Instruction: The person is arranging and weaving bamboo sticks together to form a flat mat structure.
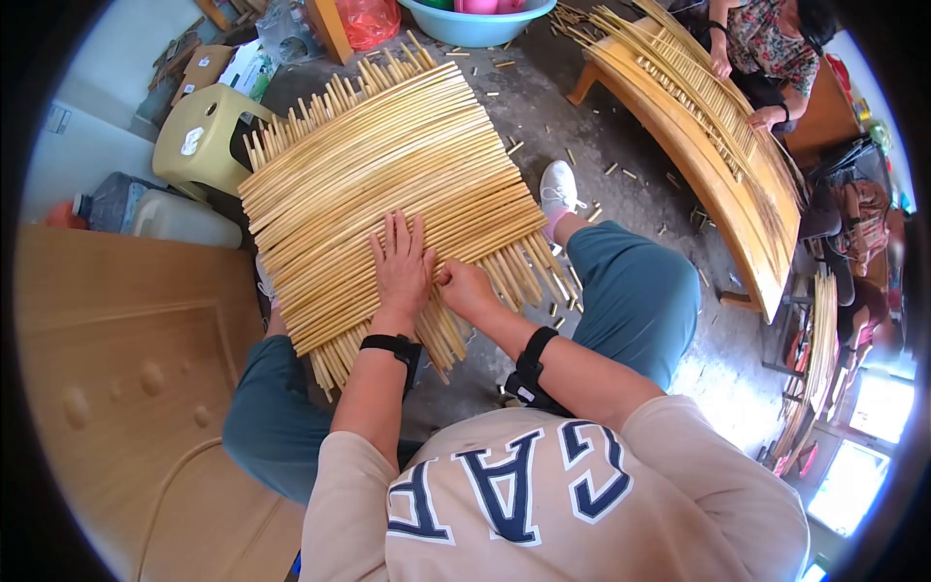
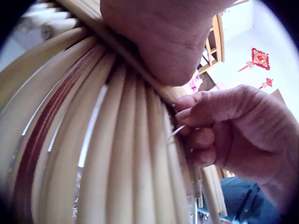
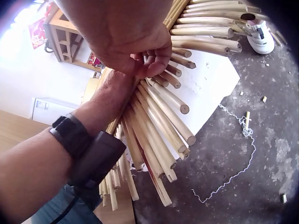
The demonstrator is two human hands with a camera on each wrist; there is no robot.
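Observation:
A mat of thin yellow sticks (image 1: 359, 184) lies in front of the person, with a crosswise layer of sticks (image 3: 159, 119) fanning out beneath its near edge. The left hand (image 1: 402, 267) rests flat on top near that edge, fingers straight and spread. Just right of it, touching the edge, is the right hand (image 1: 468, 291), its fingers curled. In the left wrist view the right hand (image 2: 233, 123) pinches a thin white string (image 2: 177, 130) beside the sticks; the left palm's heel (image 2: 163, 42) is above. The right wrist view shows the right hand (image 3: 128, 39) over the stick ends.
A wooden bench (image 1: 693, 145) with more sticks stands at upper right, another person's hands over it. A stool (image 1: 204, 136) and a wooden panel (image 1: 126, 339) are at left, a blue basin (image 1: 475, 27) at top. Short stick pieces and tangled white string (image 3: 252, 140) lie on the floor.

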